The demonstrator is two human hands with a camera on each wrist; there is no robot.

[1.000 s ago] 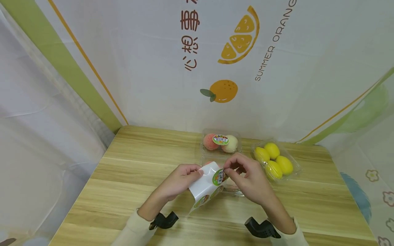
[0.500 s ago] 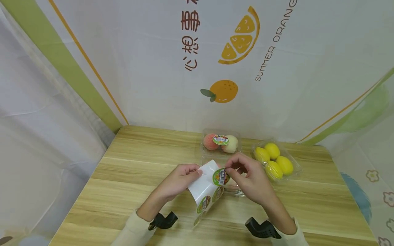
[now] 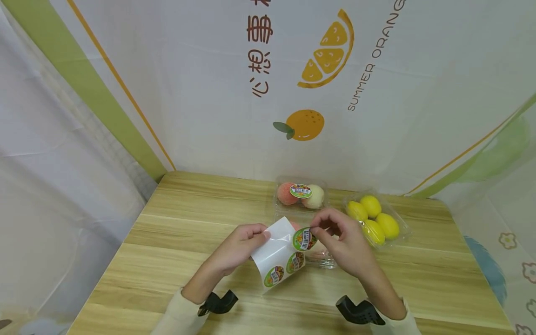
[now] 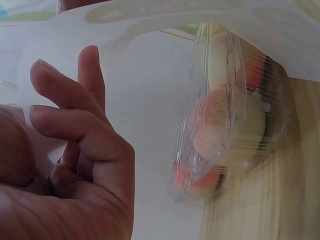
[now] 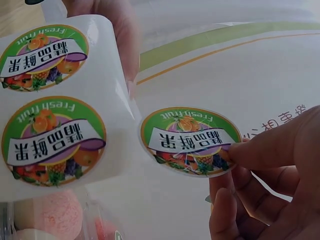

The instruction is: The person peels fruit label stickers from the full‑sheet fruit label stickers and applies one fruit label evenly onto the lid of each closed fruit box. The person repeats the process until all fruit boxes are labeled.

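My left hand (image 3: pixel 239 247) holds a white sticker sheet (image 3: pixel 270 246) by its left edge, between thumb and fingers. Two oval "Fresh fruit" stickers show on the lower part of the sheet, clearest in the right wrist view. Thumb and fingertips of my right hand (image 3: pixel 345 239) pinch another oval fruit sticker (image 5: pixel 190 141) by its edge. That sticker overlaps the sheet's right corner in the head view and lies beyond its edge in the right wrist view. Beneath the sheet, partly hidden, is clear plastic packaging (image 3: pixel 324 261) with pink-and-white peaches (image 4: pixel 225 125).
Farther back, a clear clamshell box (image 3: pixel 299 208) holds a red and a pale peach under an oval sticker. To the right stands a clear box (image 3: pixel 403 228) of several yellow lemons (image 3: pixel 387 225). A printed cloth (image 3: pixel 209 116) hangs behind the wooden table (image 3: pixel 188 204).
The pinched sticker has moved slightly right along with my right hand. My left hand has drawn a little left, and the sheet has turned so its lower stickers face the head camera more.
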